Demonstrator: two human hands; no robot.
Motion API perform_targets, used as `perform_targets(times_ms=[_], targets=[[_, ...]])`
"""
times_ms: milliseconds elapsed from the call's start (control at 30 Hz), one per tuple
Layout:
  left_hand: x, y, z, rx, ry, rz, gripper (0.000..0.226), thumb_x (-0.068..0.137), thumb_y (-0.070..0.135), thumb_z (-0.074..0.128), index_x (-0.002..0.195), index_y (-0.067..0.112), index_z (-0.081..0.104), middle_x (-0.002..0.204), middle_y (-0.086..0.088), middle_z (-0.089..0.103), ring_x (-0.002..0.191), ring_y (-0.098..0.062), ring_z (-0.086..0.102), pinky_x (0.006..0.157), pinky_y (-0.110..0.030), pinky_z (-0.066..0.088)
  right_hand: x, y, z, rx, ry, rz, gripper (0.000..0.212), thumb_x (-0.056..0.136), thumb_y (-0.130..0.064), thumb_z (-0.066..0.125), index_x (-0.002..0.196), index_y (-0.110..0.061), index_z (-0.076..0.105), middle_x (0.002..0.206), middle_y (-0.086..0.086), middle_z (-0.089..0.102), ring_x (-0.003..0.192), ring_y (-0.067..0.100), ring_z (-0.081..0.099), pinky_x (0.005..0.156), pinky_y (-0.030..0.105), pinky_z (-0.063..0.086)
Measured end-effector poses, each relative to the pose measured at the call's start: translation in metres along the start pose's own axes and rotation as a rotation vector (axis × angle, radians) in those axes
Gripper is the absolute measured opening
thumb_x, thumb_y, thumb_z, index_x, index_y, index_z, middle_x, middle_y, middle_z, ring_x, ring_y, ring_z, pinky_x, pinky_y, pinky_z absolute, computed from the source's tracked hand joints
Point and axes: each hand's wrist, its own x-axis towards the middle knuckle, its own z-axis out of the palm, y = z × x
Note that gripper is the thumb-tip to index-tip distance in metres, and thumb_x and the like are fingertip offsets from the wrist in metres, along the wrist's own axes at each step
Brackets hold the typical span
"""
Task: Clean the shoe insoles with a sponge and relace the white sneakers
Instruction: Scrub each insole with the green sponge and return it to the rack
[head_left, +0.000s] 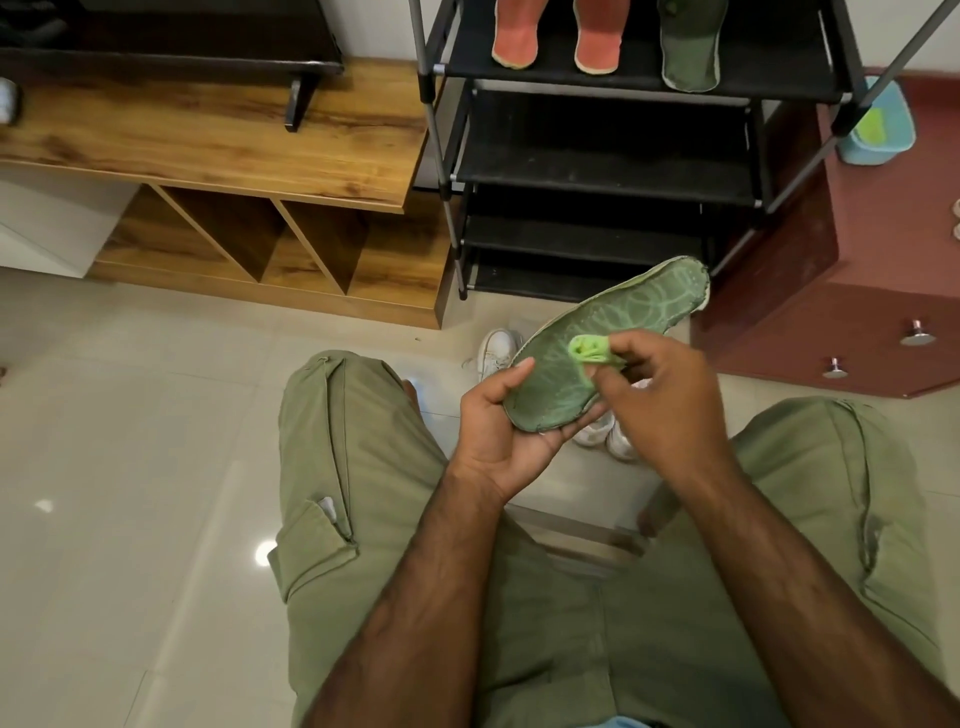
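My left hand (496, 426) grips the heel end of a green insole (628, 317), which points up and to the right with its pale-patterned face toward me. A bright green sponge (589, 351), squeezed small, is pinched in my right hand (670, 395) and pressed against the middle of the insole. White sneakers (496, 351) stand on the tiled floor under my hands, partly hidden by the insole. On the top shelf of the black shoe rack (613, 176) lie two orange-red insoles (514, 36) and another green insole (691, 47).
A wooden cabinet (218, 156) with open cubbies stands at the left. A reddish-brown drawer unit (852, 332) sits at the right, with a light blue tub (878, 130) on it. My knees in green trousers flank the sneakers.
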Motion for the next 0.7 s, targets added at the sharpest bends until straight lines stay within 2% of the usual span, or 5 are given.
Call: perform_targets(times_ms=[133, 267, 400, 600, 700], targets=[[-0.002, 0.001, 0.001, -0.007, 0.037, 0.002, 0.043, 0.093, 0.024, 0.056, 0.125, -0.002, 0.067, 0.134, -0.024, 0.064, 0.121, -0.038, 0.063, 0.108, -0.052, 0.046, -0.018, -0.002, 0.002, -0.121, 0.049, -0.223, 0.027, 0.086, -0.006, 0.073, 0.105, -0.023, 0.078, 0.101, -0.010, 0.070, 0.095, 0.013, 0.064, 0.081, 0.036, 0.055], [-0.004, 0.001, 0.004, -0.009, 0.025, -0.008, 0.040, 0.095, 0.026, 0.053, 0.112, -0.004, 0.074, 0.119, -0.020, 0.070, 0.110, -0.031, 0.069, 0.103, -0.039, 0.052, -0.040, 0.002, 0.029, -0.364, -0.050, -0.402, 0.028, 0.083, -0.003, 0.070, 0.104, -0.019, 0.078, 0.097, -0.005, 0.065, 0.091, 0.020, 0.057, 0.071, 0.039, 0.054], [-0.007, 0.001, 0.004, -0.019, 0.055, -0.012, 0.041, 0.094, 0.027, 0.052, 0.108, -0.003, 0.076, 0.115, -0.019, 0.073, 0.106, -0.030, 0.072, 0.096, -0.038, 0.058, -0.041, 0.006, 0.034, -0.391, -0.106, -0.468, 0.027, 0.085, -0.011, 0.062, 0.103, -0.021, 0.079, 0.096, -0.006, 0.065, 0.088, 0.021, 0.058, 0.068, 0.040, 0.053], [-0.005, 0.000, 0.004, -0.023, 0.137, 0.017, 0.059, 0.094, 0.026, 0.054, 0.144, -0.005, 0.052, 0.147, -0.023, 0.054, 0.127, -0.036, 0.057, 0.114, -0.042, 0.041, -0.026, 0.019, 0.025, -0.510, -0.004, -0.361, 0.025, 0.082, -0.005, 0.072, 0.098, -0.021, 0.081, 0.092, -0.005, 0.066, 0.085, 0.024, 0.059, 0.068, 0.040, 0.054], [-0.005, 0.000, 0.002, -0.041, 0.118, 0.013, 0.050, 0.094, 0.027, 0.055, 0.131, -0.006, 0.064, 0.134, -0.023, 0.063, 0.120, -0.035, 0.064, 0.109, -0.042, 0.049, -0.038, 0.013, 0.033, -0.366, -0.089, -0.416, 0.027, 0.082, -0.001, 0.069, 0.100, -0.017, 0.081, 0.097, -0.004, 0.066, 0.091, 0.022, 0.059, 0.075, 0.036, 0.054]])
